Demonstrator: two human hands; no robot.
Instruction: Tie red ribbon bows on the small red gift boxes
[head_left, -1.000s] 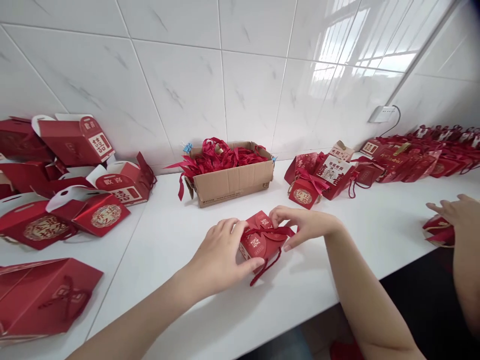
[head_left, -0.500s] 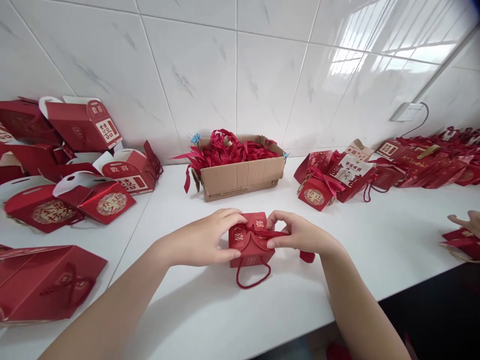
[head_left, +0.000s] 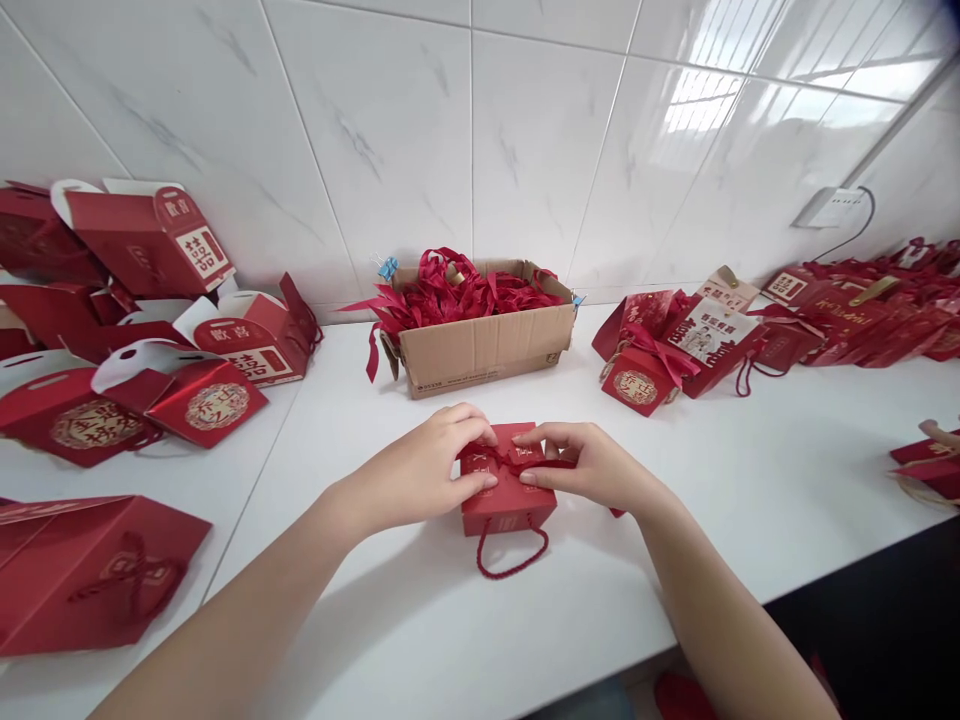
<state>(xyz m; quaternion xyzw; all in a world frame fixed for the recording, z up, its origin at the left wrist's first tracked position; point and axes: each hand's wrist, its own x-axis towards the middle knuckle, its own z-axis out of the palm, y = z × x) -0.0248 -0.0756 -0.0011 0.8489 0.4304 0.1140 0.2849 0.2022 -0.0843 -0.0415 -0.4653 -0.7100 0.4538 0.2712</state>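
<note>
A small red gift box [head_left: 499, 518] with gold-white characters stands on the white table, its twisted cord handle [head_left: 514, 574] hanging toward me. Across its top runs a red ribbon [head_left: 511, 464], gathered at the middle. My left hand [head_left: 431, 460] is closed on the ribbon at the left, its thumb on the box top. From the right, my right hand [head_left: 589, 465] also pinches the ribbon, fingertips against the lid. Part of the ribbon is hidden under my fingers, and a red end shows below my right hand.
Behind the box is a cardboard carton [head_left: 487, 350] full of red ribbons. Red gift boxes [head_left: 202, 400] are piled at the left; a group of finished-looking boxes [head_left: 637, 380] stands at the right. Another person's hand [head_left: 941, 437] touches a red box at the far right.
Both hands have drawn closer together over the lid. My right fingers have moved inward onto the box top, and my left thumb has come up onto it. The view has shifted slightly.
</note>
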